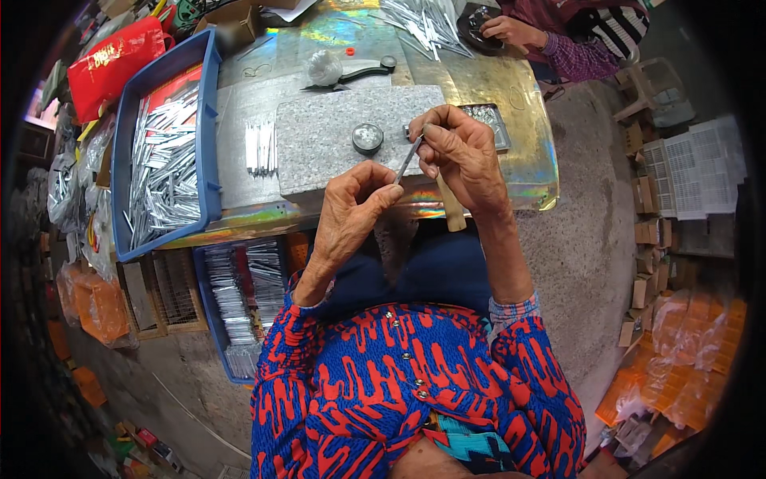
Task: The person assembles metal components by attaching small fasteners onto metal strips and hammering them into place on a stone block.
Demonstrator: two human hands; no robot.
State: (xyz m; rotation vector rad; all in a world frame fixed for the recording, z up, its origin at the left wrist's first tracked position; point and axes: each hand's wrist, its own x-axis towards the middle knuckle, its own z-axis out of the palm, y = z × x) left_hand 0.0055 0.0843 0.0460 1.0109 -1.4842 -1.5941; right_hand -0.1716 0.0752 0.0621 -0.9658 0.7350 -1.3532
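My left hand [357,209] pinches the lower end of a thin grey metal strip [408,160] between thumb and fingertips. At the strip's upper end, my right hand [464,156] is closed on it; any small part in those fingertips is too small to make out. Both hands are over the near edge of a speckled grey stone slab [319,120]. On the slab stands a round dark tin [368,138] with shiny contents. A wooden handle [452,206] shows below my right hand, its other end partly hidden. Left of the slab lies a neat row of pale metal strips [262,148].
A blue crate [213,120] of loose strips stands at the table's left, another blue crate [209,307] below. Behind the slab lies a black-handled tool [367,73]. A small tray [503,132] of metal bits sits right. Another person's hand [511,32] works at the far right.
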